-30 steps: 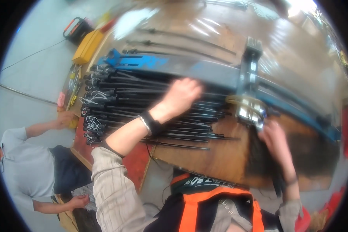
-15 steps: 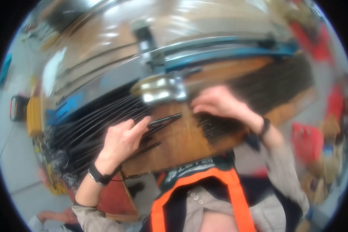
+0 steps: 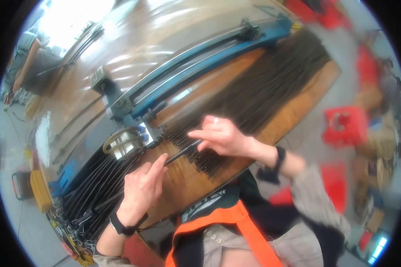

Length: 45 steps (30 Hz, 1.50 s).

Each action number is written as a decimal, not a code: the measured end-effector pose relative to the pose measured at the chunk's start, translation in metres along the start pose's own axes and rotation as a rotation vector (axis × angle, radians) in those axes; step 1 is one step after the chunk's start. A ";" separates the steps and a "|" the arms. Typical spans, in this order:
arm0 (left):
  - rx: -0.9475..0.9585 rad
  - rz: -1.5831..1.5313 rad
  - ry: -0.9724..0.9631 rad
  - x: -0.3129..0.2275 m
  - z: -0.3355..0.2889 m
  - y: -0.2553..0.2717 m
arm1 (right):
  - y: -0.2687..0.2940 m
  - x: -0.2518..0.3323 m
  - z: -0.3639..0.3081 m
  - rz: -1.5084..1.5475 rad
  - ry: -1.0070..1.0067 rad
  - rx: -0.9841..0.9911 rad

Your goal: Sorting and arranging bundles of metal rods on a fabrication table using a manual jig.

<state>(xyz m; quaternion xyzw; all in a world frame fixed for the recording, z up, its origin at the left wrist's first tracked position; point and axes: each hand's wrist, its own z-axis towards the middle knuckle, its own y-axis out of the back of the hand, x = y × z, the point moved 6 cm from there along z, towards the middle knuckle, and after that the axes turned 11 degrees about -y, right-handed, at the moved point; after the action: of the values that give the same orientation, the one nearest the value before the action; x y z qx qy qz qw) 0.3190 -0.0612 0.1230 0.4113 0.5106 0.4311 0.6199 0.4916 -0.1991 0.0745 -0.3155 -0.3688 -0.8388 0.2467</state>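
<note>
A slim black rod (image 3: pixel 181 153) slants up to the right between my two hands. My left hand (image 3: pixel 143 183) is closed around its lower end, with the index finger laid along it. The thumb and fingers of my right hand (image 3: pixel 222 137) pinch the upper end, over the near ends of a wide bundle of thin dark rods (image 3: pixel 249 104). Just beyond my left hand stands a clamp-like machine head with a shiny metal cylinder (image 3: pixel 125 144). It is joined to a long blue rail (image 3: pixel 209 62). Neither hand touches the machine.
Many long black rods (image 3: pixel 96 184) lie at the left, beside the wooden bench top (image 3: pixel 178 191). A yellow box (image 3: pixel 40 191) stands at the far left. Red plastic stools (image 3: pixel 343 127) are on the right. Another person's arm (image 3: pixel 26 66) shows at the upper left.
The view has turned, so the bench now slants up to the right. My right hand has left the area beside the machine head and come to the rod's upper end. My left hand keeps its hold.
</note>
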 end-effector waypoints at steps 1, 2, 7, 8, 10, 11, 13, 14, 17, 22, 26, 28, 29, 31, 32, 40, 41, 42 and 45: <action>0.000 0.000 -0.012 0.000 0.004 0.001 | 0.006 0.000 0.000 -0.029 0.008 -0.059; 0.007 -0.012 -0.013 -0.001 0.007 0.000 | 0.008 0.000 -0.002 -0.034 0.005 -0.065; 0.073 -0.095 0.017 -0.010 0.019 -0.001 | 0.017 0.001 -0.012 -0.019 0.025 -0.046; 0.100 -0.123 0.037 -0.011 0.021 -0.005 | 0.014 0.000 -0.014 -0.025 0.043 -0.039; 0.085 -0.126 -0.013 -0.011 0.013 -0.006 | 0.015 0.001 -0.010 -0.061 0.066 -0.043; 0.079 -0.126 -0.033 -0.009 0.015 -0.008 | 0.014 0.008 -0.009 -0.136 0.184 -0.042; 0.091 -0.120 -0.048 -0.017 0.032 -0.011 | 0.014 0.014 -0.007 -0.225 0.300 -0.033; 0.110 -0.102 -0.037 -0.023 0.041 -0.009 | 0.021 0.017 -0.001 -0.213 0.313 -0.095; 0.069 -0.024 -0.030 -0.024 0.059 0.019 | 0.053 0.008 0.011 -0.202 0.362 -0.224; 0.040 0.198 -0.153 -0.013 0.098 0.064 | 0.101 -0.065 0.027 -0.293 -0.043 -0.242; 0.078 0.257 -0.292 -0.020 0.129 0.053 | 0.132 -0.085 0.038 -0.328 -0.025 -0.144; 0.084 0.259 -0.334 -0.019 0.140 0.046 | 0.148 -0.104 0.030 -0.339 0.017 -0.120; 0.083 0.273 -0.321 -0.013 0.145 0.044 | 0.167 -0.128 0.016 -0.405 -0.034 -0.299; 0.075 0.285 -0.282 -0.009 0.156 0.036 | 0.200 -0.140 0.011 -0.475 -0.081 -0.469; 0.087 0.283 -0.281 -0.010 0.157 0.034 | 0.200 -0.127 0.019 -0.510 -0.042 -0.406; 0.152 0.141 -0.294 -0.017 0.185 0.015 | 0.223 -0.135 0.016 -0.605 -0.007 -0.533; 0.143 0.147 -0.293 -0.019 0.184 0.018 | 0.222 -0.136 0.018 -0.676 0.051 -0.467; 0.133 0.157 -0.285 -0.020 0.182 0.021 | 0.217 -0.134 0.021 -0.741 0.113 -0.400; 0.144 0.156 -0.261 -0.014 0.174 0.018 | 0.215 -0.131 0.021 -0.686 0.039 -0.440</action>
<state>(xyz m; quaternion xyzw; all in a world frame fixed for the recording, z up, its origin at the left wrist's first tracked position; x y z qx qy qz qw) 0.4873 -0.0812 0.1681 0.5457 0.4218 0.3832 0.6143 0.7271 -0.2899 0.0920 -0.2034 -0.2596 -0.9371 -0.1140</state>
